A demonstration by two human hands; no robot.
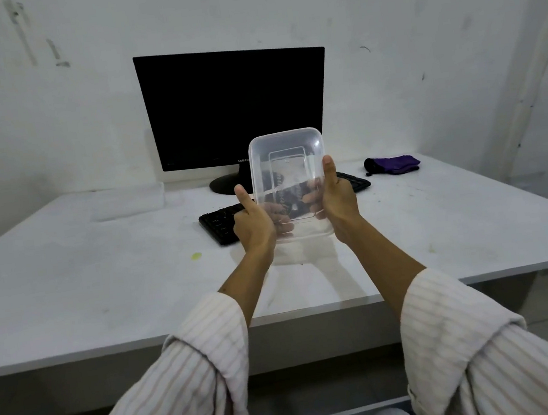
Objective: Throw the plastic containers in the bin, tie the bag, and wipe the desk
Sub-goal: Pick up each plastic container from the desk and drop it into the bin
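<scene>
Right now I have both hands wrapped on the clear plastic container (287, 171), lifted above the desk (68, 284) and tipped so its open side faces me. My left hand (254, 225) grips its lower left edge, thumb up along the rim and fingers curled behind the wall; my right hand (339, 204) does the same on the lower right edge, thumb pressed on the rim. Through the clear base I can see my fingers (313, 199) spread on the back, so the hold is a firm two-sided clamp, low on the tub.

No bin shows anywhere around the grip, so I judge the next thing is to turn and find it before letting go. The tub looks thin and light; I would squeeze only enough to keep it from slipping, since a hard pinch could buckle the walls and pop it out. One hand would probably carry it, freeing the other for the next one.

Just behind and below the grip lies the black keyboard (219, 224), and behind that the dark monitor (236, 108). Further off to the left of my hands sits what looks like another clear container (127, 204), faint against the white top. Off to the right rests a purple cloth (393, 164), which I guess is for wiping. A small yellow-green spot (196, 256) marks the desk to the lower left.
</scene>
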